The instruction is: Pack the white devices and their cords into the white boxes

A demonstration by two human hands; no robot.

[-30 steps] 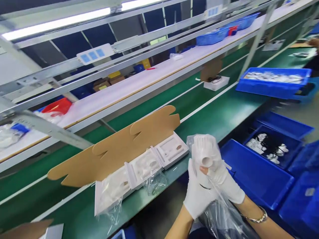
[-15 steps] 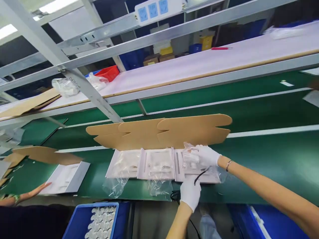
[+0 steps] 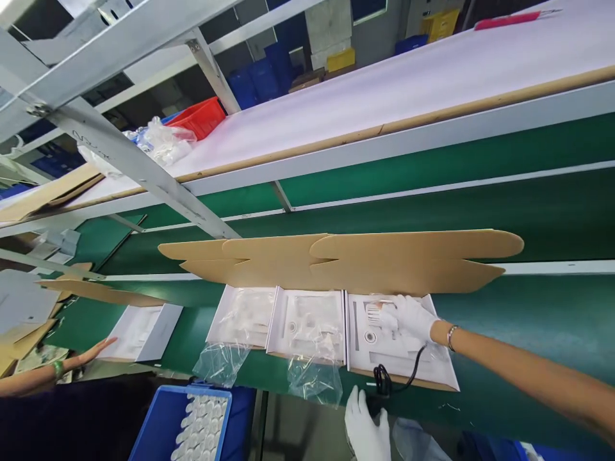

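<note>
Three white moulded trays lie side by side on the green belt under raised brown cardboard flaps (image 3: 346, 259). My right hand (image 3: 408, 316), in a white glove, presses a white bagged part (image 3: 375, 314) into the right tray (image 3: 408, 368); its fingers are curled on the part. A black cable (image 3: 391, 379) runs from that tray over its front edge. My left hand (image 3: 366, 428), gloved too, hangs below the belt edge near the cable's coiled end, with fingers loosely apart and nothing clearly in it. Plastic bags (image 3: 311, 374) trail from the middle tray (image 3: 307, 323) and left tray (image 3: 243, 315).
Another person's hand (image 3: 91, 353) rests by a white tray (image 3: 141, 333) at the left. A blue bin (image 3: 185, 426) of white parts sits below the belt. A slanted metal strut (image 3: 144, 173) crosses above; a white shelf (image 3: 384, 96) with a red bin (image 3: 199, 116) runs behind.
My right hand carried the bagged part from my lap to the right tray and set it in. My left hand dropped from the tray's front edge to below the belt. The view swung left.
</note>
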